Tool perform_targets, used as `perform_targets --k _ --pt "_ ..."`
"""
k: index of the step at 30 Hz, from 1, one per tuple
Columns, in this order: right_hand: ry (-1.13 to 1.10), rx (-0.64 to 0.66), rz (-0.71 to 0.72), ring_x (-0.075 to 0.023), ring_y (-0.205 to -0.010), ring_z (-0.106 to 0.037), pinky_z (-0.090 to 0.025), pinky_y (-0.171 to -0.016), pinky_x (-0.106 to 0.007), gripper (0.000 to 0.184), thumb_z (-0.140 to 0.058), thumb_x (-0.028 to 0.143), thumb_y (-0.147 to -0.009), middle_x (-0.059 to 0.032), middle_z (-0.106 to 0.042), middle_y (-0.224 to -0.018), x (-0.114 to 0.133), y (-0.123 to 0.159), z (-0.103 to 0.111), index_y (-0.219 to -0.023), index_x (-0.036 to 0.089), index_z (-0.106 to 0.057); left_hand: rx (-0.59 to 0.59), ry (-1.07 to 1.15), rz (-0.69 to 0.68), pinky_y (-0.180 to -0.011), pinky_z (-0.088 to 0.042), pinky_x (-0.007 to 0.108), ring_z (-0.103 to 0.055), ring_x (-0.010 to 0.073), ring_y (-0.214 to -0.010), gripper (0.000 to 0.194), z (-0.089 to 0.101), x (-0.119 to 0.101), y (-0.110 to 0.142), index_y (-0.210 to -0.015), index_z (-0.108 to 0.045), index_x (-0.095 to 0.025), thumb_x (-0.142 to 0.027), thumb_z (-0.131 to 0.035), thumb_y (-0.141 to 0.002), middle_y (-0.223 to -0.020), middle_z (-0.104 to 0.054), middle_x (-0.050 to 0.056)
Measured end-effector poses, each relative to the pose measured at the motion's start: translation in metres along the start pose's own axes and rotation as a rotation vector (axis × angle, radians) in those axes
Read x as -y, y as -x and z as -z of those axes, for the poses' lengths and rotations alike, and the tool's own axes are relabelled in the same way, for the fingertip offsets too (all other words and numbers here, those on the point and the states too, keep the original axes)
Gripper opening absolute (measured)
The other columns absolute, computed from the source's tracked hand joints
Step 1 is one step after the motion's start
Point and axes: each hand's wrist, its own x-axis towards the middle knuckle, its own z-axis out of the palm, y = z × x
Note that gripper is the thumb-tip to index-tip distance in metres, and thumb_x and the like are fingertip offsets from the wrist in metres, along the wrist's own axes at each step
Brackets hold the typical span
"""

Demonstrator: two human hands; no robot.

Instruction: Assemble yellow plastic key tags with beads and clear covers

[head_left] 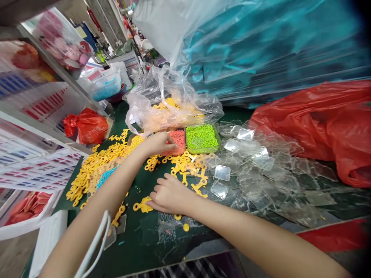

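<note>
On the table (pixel 136 241), three tubs of beads stand in a row toward the back: a left tub (pixel 130 139), a middle tub (pixel 184 143) and a right tub (pixel 218 143). A small plate (pixel 198 141) lies on the right tub's beads. Behind the row sits an open bag (pixel 174 116) with pieces in it. Ring-ended pieces (pixel 95 166) heap along the left edge, more lying before the tubs. Square plates (pixel 269 177) spread toward the right edge, before a large bag (pixel 315 123). Crates (pixel 37 166) stand left of the table.
</note>
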Motion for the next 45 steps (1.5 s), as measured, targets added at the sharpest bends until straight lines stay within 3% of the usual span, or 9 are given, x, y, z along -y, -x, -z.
perform_targets --k 3,9,14,19,21,26,30,37,45 --pt "-0.004 -0.015 0.007 -0.0211 -0.08 -0.057 -0.028 -0.066 -0.034 0.039 -0.045 0.04 -0.099 -0.0071 -0.07 -0.07 -0.001 0.0 0.001 -0.082 0.016 -0.07 0.219 -0.041 0.046 -0.05 -0.021 0.029 -0.028 0.0095 -0.043 0.042 0.003 0.003 -0.018 -0.044 -0.038 -0.02 -0.034 -0.058 -0.079 -0.042 -0.034 -0.004" --pt "-0.024 -0.037 0.015 -0.0217 -0.082 -0.055 -0.029 -0.066 -0.034 0.042 -0.044 0.042 -0.099 -0.0077 -0.07 -0.07 -0.002 0.001 0.003 -0.081 0.015 -0.071 0.36 -0.035 0.014 -0.048 -0.021 0.028 -0.026 0.0091 -0.042 0.042 0.007 -0.001 -0.03 -0.045 -0.041 -0.02 -0.041 -0.058 -0.076 -0.042 -0.035 -0.004" --pt "-0.035 -0.023 0.011 -0.0216 -0.082 -0.054 -0.029 -0.068 -0.034 0.038 -0.045 0.037 -0.099 -0.0078 -0.069 -0.07 -0.002 0.001 0.004 -0.08 0.015 -0.07 0.37 -0.006 0.017 -0.049 -0.022 0.028 -0.028 0.0094 -0.043 0.031 0.007 -0.002 -0.035 -0.042 -0.044 -0.019 -0.024 -0.06 -0.067 -0.042 -0.035 -0.004" --pt "-0.013 -0.026 0.035 -0.0223 -0.085 -0.053 -0.029 -0.068 -0.034 0.033 -0.046 0.034 -0.098 -0.008 -0.068 -0.07 -0.004 0.001 0.0 -0.084 0.015 -0.069 0.243 -0.004 0.064 -0.054 -0.029 0.027 -0.039 0.011 -0.049 0.017 0.007 0.001 -0.029 -0.053 -0.06 -0.017 -0.022 -0.063 -0.069 -0.048 -0.049 -0.002" --pt "-0.005 -0.049 0.068 -0.0233 -0.088 -0.051 -0.029 -0.067 -0.035 0.03 -0.047 0.033 -0.096 -0.0086 -0.067 -0.072 -0.005 0.002 -0.002 -0.086 0.014 -0.068 0.077 0.016 0.063 -0.058 -0.034 0.027 -0.047 0.0128 -0.056 0.014 0.006 -0.006 -0.016 -0.063 -0.067 -0.016 -0.024 -0.063 -0.074 -0.058 -0.059 0.0" --pt "0.005 -0.093 0.115 -0.0238 -0.09 -0.051 -0.031 -0.067 -0.036 0.027 -0.049 0.035 -0.092 -0.0082 -0.065 -0.082 -0.006 0.003 -0.004 -0.088 0.015 -0.068 -0.569 0.268 -0.06 -0.074 -0.043 0.029 -0.058 0.0157 -0.075 0.021 -0.005 -0.038 0.055 -0.076 -0.072 -0.017 -0.035 -0.064 -0.084 -0.078 -0.068 0.003" --pt "-0.007 -0.079 0.109 -0.0242 -0.094 -0.05 -0.032 -0.071 -0.036 0.026 -0.052 0.035 -0.089 -0.0082 -0.065 -0.088 -0.007 0.005 -0.002 -0.089 0.015 -0.068 -0.815 0.373 0.067 -0.072 -0.046 0.029 -0.059 0.0156 -0.075 0.022 -0.037 -0.042 0.123 -0.08 -0.073 -0.02 -0.039 -0.062 -0.087 -0.078 -0.066 0.002" --pt "-0.043 0.049 0.131 -0.02 -0.079 -0.045 -0.028 -0.07 -0.034 0.017 -0.056 0.024 -0.076 -0.0044 -0.059 -0.073 -0.006 0.007 0.006 -0.078 0.017 -0.071 -0.594 0.436 0.223 -0.07 -0.046 0.03 -0.06 0.0179 -0.076 0.033 -0.107 0.001 0.189 -0.084 -0.076 -0.021 -0.048 -0.058 -0.089 -0.076 -0.064 0.003" --pt "-0.078 0.112 0.128 -0.0186 -0.076 -0.044 -0.026 -0.068 -0.034 0.02 -0.052 0.023 -0.076 -0.0043 -0.058 -0.074 0.0 0.005 0.001 -0.081 0.017 -0.071 -0.509 0.343 0.103 -0.071 -0.04 0.031 -0.055 0.0171 -0.077 0.026 -0.129 0.018 0.198 -0.089 -0.077 -0.026 -0.043 -0.059 -0.091 -0.078 -0.063 0.002"
